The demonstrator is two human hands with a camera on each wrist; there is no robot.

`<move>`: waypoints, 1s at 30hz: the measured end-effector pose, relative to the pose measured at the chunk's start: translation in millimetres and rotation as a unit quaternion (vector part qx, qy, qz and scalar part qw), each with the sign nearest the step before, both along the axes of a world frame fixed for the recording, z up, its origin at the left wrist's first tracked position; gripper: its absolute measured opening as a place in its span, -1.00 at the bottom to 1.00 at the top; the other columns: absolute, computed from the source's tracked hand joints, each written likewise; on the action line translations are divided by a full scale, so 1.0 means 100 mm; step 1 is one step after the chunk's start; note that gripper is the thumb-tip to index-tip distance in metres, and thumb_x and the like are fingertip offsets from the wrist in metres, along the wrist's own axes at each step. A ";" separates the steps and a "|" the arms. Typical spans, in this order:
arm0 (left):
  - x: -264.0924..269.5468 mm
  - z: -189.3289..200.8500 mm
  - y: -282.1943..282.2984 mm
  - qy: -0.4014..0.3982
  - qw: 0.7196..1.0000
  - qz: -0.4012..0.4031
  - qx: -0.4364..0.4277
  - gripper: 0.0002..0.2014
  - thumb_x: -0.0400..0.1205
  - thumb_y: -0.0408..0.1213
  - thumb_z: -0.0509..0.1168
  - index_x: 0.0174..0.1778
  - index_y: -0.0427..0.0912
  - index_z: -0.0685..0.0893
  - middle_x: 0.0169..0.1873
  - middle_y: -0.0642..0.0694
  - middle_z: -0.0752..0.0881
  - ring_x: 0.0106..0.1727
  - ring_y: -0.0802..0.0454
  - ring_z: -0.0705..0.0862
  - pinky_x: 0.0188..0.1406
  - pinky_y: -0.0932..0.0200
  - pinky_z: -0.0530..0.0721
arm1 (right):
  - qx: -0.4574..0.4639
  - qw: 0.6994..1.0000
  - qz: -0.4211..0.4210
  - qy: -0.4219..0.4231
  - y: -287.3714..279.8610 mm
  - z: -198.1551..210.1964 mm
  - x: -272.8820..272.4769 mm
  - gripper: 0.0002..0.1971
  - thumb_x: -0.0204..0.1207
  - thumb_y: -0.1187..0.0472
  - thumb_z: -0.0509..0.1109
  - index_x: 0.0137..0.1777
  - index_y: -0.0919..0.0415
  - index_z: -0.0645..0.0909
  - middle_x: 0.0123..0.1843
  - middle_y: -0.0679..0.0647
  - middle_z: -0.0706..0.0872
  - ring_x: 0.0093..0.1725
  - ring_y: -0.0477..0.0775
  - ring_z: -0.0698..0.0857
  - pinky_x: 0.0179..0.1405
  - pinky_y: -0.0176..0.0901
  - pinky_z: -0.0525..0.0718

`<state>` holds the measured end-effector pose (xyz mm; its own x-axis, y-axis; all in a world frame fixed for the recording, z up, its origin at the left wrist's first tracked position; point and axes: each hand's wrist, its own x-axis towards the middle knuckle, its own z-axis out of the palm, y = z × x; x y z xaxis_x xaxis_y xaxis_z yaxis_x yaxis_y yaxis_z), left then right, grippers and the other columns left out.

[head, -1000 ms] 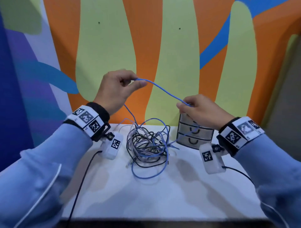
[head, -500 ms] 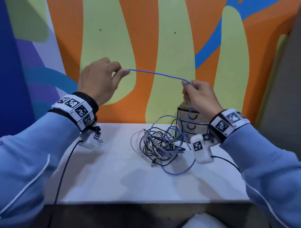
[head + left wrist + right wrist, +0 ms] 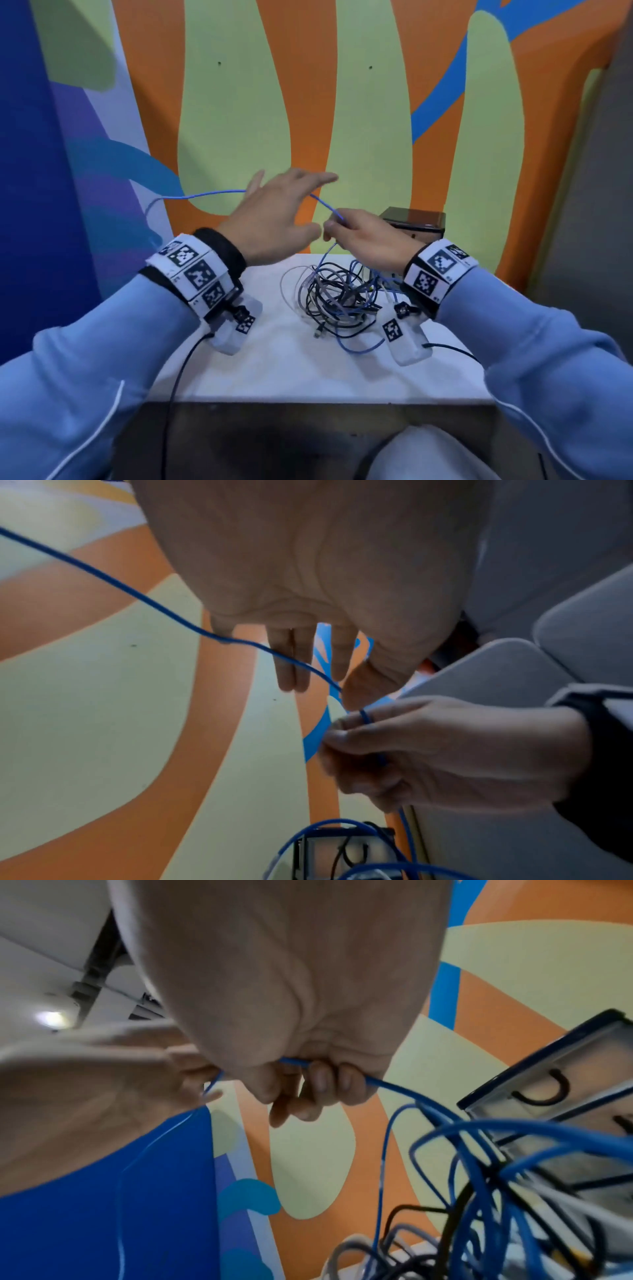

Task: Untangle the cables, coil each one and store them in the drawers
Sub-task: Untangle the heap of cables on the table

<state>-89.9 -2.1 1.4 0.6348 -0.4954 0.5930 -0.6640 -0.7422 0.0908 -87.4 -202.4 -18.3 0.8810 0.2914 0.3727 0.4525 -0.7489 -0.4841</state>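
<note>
Right grip (image 3: 368, 236): my fingers pinch the blue cable (image 3: 212, 194) above the tabletop (image 3: 274, 370).
Left grip (image 3: 274, 219): fingers straight, holding nothing.
Cable pile (image 3: 337, 298): on the tabletop, touching the drawers (image 3: 416, 222).

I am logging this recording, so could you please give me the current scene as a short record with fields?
left hand: left hand open, fingers straight, blue cable running beneath the fingers
right hand: right hand pinches the blue cable
blue cable path: from the right hand down into the tangle, and out past the left hand to the left
cable pile: tangled cables, black, grey, white and blue, on the white table
drawers: small drawer unit behind the right hand, visible drawers closed
stored so far: no cable seen in a drawer
</note>
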 end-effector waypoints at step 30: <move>-0.14 0.12 0.40 0.127 0.846 -0.098 -0.509 -0.72 0.82 -0.12 0.35 -0.20 -0.11 0.70 -0.57 0.11 0.29 -0.52 0.07 0.19 -0.57 0.26 0.17 | 0.008 0.998 -0.056 -0.015 -0.35 -0.73 -0.02 -0.43 0.42 -0.05 0.48 0.46 -0.32 0.56 0.54 -0.18 0.55 0.61 0.01 0.45 0.65 0.29 0.38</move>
